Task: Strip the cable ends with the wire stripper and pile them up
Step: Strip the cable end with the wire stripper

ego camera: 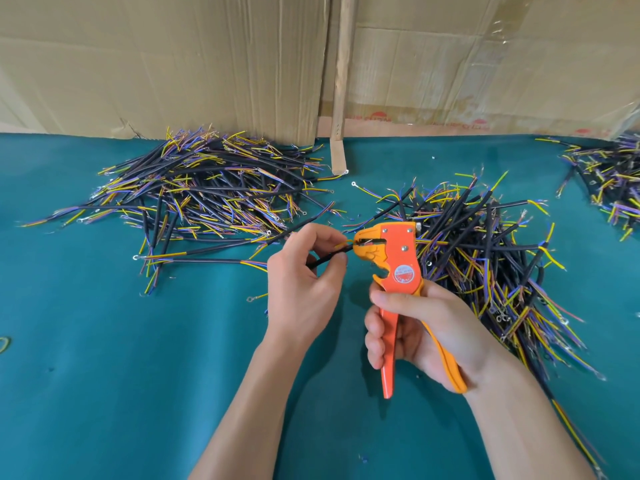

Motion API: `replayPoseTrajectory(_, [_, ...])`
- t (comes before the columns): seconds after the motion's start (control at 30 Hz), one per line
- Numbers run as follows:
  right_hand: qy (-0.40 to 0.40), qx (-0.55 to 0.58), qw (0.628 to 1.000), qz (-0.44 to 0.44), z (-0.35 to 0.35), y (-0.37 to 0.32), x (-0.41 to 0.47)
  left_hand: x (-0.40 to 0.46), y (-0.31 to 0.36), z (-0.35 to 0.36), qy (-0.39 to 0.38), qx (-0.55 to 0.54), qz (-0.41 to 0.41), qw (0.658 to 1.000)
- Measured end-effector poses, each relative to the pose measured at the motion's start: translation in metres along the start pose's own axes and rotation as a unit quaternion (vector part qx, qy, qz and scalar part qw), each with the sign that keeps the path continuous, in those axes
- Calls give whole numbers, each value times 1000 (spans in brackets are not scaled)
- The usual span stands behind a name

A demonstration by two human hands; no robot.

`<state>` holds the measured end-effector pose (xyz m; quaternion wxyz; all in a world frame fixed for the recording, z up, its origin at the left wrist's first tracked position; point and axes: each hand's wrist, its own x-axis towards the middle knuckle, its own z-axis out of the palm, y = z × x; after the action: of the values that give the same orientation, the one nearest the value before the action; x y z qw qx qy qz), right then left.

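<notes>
Two bare hands are working at the centre of what I'm seeing, w/ a teal cloth-covered table [104, 341] under them. I'm watching the right hand [426, 327] gripping the orange-and-yellow plastic wire stripper [391, 268], fingers curled round both handles, thumb lying across the top near the pivot; the tool is standing roughly upright, head pointing left. The left hand [304, 271] is pinching a short black-sheathed cable [329, 258] btwn thumb and curled fingers, feeding its end into the stripper's jaws; a yellow inner wire [343, 242] is showing right at the jaw mouth. I can't tell whether the jaws are biting the wire or just sitting round it. Both hands are hovering just above the cloth, near each other, joined only by cable and tool. I'm seeing a big heap of black cables w/ yellow, blue and purple cores [194, 192] lying to the rear left, well apart from the hands, and a second heap of the same cables [491, 265] lying just behind and beside the right hand, spreading toward the right edge. A third, smaller heap [609, 181] is sitting at the far right. Brown corrugated cardboard sheets [173, 64] are standing along the table's back edge, w/ a pale wooden strip [341, 98] leaning btwn them.
</notes>
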<state>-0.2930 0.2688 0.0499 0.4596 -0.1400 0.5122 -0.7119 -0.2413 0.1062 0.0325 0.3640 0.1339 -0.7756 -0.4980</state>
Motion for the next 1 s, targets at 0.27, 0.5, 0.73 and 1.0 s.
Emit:
replayPoseTrajectory(0.27, [-4,3,1000,0,-2,0,0,0,0,0,2,-9,-5,1000])
replayPoseTrajectory(0.5, [-5,6,1000,2,-2,1,0,0,0,0,0,-12,-6,1000])
replayPoseTrajectory(0.73, [2,8,1000,2,-1,0,0,1,2,0,0,-24,-19,1000])
replayPoseTrajectory(1.0, [-6,16,1000,4,-3,-1,-3,0,4,-1,1,-35,-22,999])
